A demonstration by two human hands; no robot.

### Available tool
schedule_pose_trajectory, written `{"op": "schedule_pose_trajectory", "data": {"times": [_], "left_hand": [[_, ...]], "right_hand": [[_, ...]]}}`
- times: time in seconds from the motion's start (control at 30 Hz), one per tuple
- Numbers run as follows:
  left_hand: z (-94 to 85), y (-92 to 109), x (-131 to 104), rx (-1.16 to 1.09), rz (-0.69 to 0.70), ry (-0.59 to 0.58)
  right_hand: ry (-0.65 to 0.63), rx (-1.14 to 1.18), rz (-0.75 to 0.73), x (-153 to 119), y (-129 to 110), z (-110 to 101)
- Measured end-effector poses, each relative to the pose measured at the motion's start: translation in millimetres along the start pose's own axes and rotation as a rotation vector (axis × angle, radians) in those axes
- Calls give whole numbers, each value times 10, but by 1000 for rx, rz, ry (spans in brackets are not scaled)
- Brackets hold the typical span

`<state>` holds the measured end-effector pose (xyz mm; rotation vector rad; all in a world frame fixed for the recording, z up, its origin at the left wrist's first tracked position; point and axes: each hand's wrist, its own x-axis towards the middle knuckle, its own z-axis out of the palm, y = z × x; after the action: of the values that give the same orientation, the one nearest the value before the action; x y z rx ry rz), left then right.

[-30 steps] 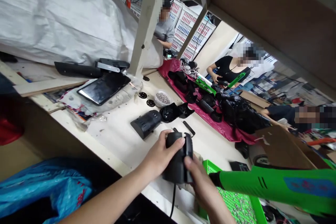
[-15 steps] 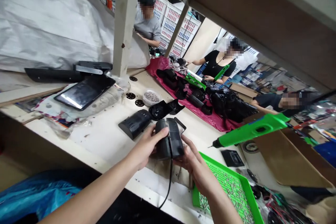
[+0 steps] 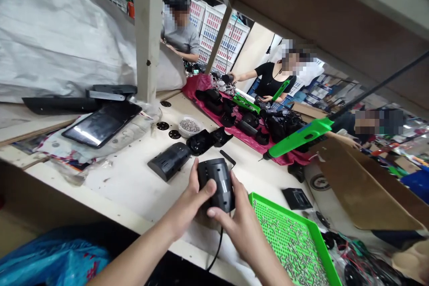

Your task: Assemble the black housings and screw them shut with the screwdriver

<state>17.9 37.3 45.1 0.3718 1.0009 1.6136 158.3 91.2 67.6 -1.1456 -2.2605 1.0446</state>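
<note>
A black rounded plastic housing [image 3: 219, 183] is held between both hands above the front part of the table, a black cable [image 3: 219, 248] hanging from its lower end. My left hand [image 3: 192, 196] grips its left side, thumb across the front face. On the right side, my right hand [image 3: 236, 205] wraps round it with the thumb near the lower edge. Just beyond the hands lie a similar black shell [image 3: 170, 161] and an open black part [image 3: 201, 142]. The green electric screwdriver [image 3: 298, 139] hangs at the right, tip pointing down left, touched by neither hand.
A green tray [image 3: 288, 237] of screws lies right of my hands. Behind are a white bowl [image 3: 189, 126] of small metal pieces, a tablet [image 3: 102, 124] and pink cloth [image 3: 197, 84] under black parts. A cardboard box [image 3: 365, 183] stands right. Several people are beyond the table.
The housing has been turned in my hands, so its smooth, holed face shows instead of the seam with the cable. Both thumbs now lie across it. The green screwdriver has swung left and up.
</note>
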Motion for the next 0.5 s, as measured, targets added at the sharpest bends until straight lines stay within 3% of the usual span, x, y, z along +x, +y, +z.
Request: {"op": "schedule_pose_trajectory", "data": {"times": [0.1,0.23,0.33,0.5], "left_hand": [[27,23,-39,-80,0,103],[-63,82,-7,-273,-36,202],[-144,81,9,-382,-66,158],[-192,42,-6,-494,-47,-2]], "right_hand": [[19,-77,-45,-106,-92,49],[-5,157,-145,-173,-101,18],[66,231,-129,-155,-63,35],[-28,407,-42,-157,-96,172]]}}
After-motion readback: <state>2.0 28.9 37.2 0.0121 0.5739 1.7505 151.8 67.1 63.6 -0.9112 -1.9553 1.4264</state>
